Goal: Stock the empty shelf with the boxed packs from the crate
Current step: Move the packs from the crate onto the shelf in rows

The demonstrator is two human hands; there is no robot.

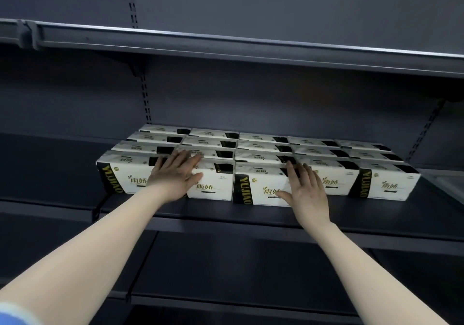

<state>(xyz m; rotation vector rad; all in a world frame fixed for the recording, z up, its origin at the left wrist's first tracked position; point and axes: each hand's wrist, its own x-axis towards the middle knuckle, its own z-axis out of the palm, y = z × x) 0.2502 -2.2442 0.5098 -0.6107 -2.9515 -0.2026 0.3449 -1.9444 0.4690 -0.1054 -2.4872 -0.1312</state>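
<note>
While both hands are lying flat on the front row, the packs (253, 159) are sitting directly ahead on the shelf (251, 211), long axes running left-right. Left hand (175, 174) is pressing, fingers straight and spread, across the two leftmost front packs. Right hand (305, 190) is resting likewise on the third pack (261, 186), which is standing slightly proud of its neighbours. Crate is not showing.

I note a dark grey metal shelf (251, 214) carrying white-and-black boxed packs (386, 184) with gold lettering, set directly on it in close rows, five across, sides touching.
</note>
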